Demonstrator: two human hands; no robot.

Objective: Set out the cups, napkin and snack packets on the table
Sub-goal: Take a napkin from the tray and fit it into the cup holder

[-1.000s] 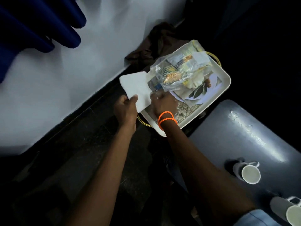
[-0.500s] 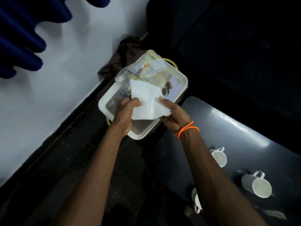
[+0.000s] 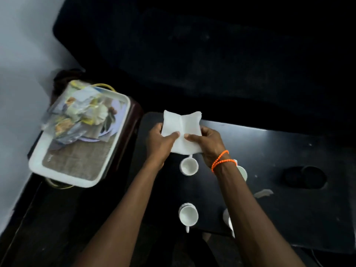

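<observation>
Both hands hold a white paper napkin [image 3: 182, 130] spread above the dark table [image 3: 279, 155]. My left hand [image 3: 160, 140] pinches its left half and my right hand [image 3: 209, 143], with orange bead bracelets at the wrist, pinches its right half. Several white cups stand on the table below my arms: one [image 3: 189, 166] just under the napkin, one [image 3: 188, 215] nearer me, and two partly hidden by my right forearm [image 3: 241, 172] [image 3: 228, 221]. Clear snack packets [image 3: 77, 116] lie piled on a white tray [image 3: 77, 180] to the left.
The tray rests on a dark stand beside a white wall [image 3: 17, 93]. A round dark recess [image 3: 304, 177] and a small scrap [image 3: 263, 193] lie on the table's right side. A large dark seat fills the background.
Both hands carried the napkin from over the tray rightward to above the table and opened it out flatter. The view swung right, bringing more of the table and cups into sight.
</observation>
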